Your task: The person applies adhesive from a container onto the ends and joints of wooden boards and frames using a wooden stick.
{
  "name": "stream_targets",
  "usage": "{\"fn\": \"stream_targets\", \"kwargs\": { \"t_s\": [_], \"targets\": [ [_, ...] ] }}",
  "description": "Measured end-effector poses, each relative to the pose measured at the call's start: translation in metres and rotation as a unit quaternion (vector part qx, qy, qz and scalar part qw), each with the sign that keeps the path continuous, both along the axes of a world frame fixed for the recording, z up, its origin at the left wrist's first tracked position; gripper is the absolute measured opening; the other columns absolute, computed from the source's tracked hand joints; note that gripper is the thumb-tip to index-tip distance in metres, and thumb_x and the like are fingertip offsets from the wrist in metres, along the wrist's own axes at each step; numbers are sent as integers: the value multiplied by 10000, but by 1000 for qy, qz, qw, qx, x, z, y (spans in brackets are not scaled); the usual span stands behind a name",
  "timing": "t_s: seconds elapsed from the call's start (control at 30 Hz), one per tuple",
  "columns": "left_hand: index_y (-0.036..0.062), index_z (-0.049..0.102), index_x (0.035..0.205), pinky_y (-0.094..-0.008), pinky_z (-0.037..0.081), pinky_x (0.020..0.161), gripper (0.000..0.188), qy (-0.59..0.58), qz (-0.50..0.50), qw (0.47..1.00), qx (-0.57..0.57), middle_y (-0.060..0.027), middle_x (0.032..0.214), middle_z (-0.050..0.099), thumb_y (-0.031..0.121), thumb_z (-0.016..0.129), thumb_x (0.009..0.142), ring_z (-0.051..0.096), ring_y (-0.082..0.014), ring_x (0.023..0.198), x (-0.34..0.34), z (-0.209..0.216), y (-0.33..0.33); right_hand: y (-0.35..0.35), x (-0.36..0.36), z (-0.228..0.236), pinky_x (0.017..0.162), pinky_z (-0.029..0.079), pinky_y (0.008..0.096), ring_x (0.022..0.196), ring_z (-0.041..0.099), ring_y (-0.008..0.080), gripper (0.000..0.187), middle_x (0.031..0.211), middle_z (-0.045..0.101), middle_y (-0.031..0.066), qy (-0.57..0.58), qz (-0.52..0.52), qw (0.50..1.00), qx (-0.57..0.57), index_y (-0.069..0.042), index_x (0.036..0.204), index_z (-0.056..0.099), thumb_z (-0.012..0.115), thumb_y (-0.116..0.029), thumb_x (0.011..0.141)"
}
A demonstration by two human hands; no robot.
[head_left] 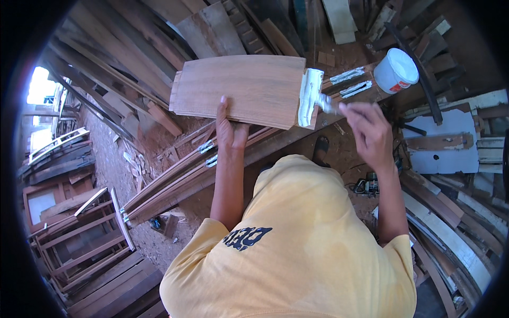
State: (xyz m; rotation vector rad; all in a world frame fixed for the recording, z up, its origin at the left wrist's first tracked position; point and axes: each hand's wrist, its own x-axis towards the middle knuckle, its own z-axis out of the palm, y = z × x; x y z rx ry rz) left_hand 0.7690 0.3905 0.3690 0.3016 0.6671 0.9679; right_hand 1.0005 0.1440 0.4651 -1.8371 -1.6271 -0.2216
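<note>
My left hand [231, 130] grips a brown wooden panel [238, 87] by its near edge, thumb on the face and the other fingers hidden under it. The panel's right end, a tongue-like edge, carries a thick white coat of what looks like glue [309, 98]. My right hand [368, 130] pinches a small, white-smeared brush [330, 105], blurred, its tip touching or very close to that coated end. Beneath the panel run long wooden rails [185, 172] with white-smeared slots [354, 89] at the upper right and more smears by my left forearm.
A white bucket [396, 71] stands beyond the slots, beside a dark curved bar [421, 79]. Stacked boards [122, 42] lean at the far left, with wooden frames [79, 238] below. More planks [456, 212] lie at right, near a power tool [367, 184] on the ground.
</note>
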Motion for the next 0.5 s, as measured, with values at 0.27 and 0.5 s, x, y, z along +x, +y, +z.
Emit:
{"fn": "stream_targets", "kwargs": {
  "t_s": [0.27,0.5],
  "targets": [
    [72,441,1492,-553,387,1214,672,0,30,1000,6,-126,1500,511,289,768,945,471,-327,1416,-9,20,-2,-4,-12,19,775,558,396,908,627,290,471,1051,689,60,-80,76,988,-108,-126,1233,746,674,21,792],
    [63,434,1494,-556,404,1202,692,-11,18,1000,20,-137,1513,493,314,770,944,468,-333,1418,-11,30,-4,55,19,24,760,555,448,898,635,303,389,1005,665,84,-7,-38,999,11,-88,1241,731,673,12,870]
  ]
}}
